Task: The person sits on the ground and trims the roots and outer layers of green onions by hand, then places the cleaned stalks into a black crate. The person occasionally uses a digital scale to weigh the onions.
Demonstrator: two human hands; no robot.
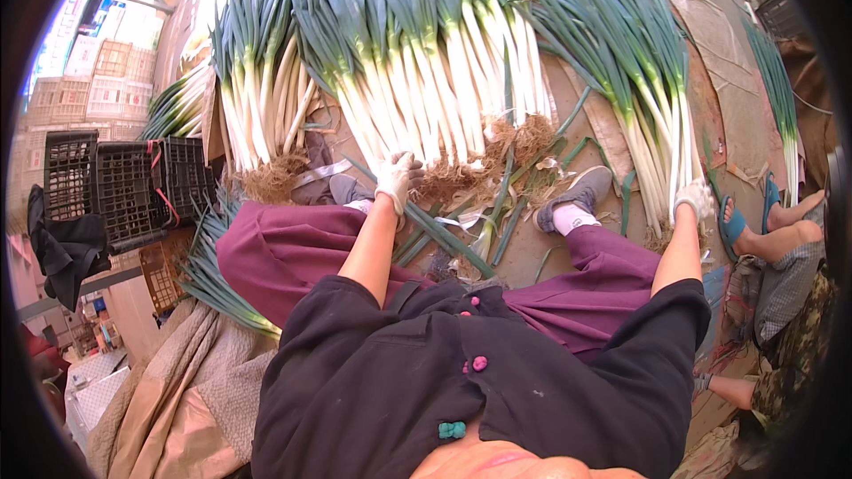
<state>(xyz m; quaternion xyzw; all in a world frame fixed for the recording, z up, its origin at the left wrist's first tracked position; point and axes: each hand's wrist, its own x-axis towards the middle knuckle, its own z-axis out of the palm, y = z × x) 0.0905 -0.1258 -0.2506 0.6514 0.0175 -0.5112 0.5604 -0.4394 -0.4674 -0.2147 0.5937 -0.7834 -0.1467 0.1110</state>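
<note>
My left hand [399,176], in a pale work glove, is at the root ends of the middle pile of long green onions [426,93]. Its fingers are bent, and whether they grip a stalk is hidden. On the right, my gloved right hand [694,198] is closed around the lower white ends of stalks in another pile of green onions [649,93]. Brown, hairy roots [526,136] hang at the ends of the middle pile. Between my feet lie loose green leaves [439,233] and peeled scraps [476,221].
More green onions [256,100] are piled at the left, beside black plastic crates [130,179]. A quilted cover [193,372] drapes at lower left. Another person's sandalled foot [735,229] is close to my right hand. Stacked pale crates [116,90] stand farther left.
</note>
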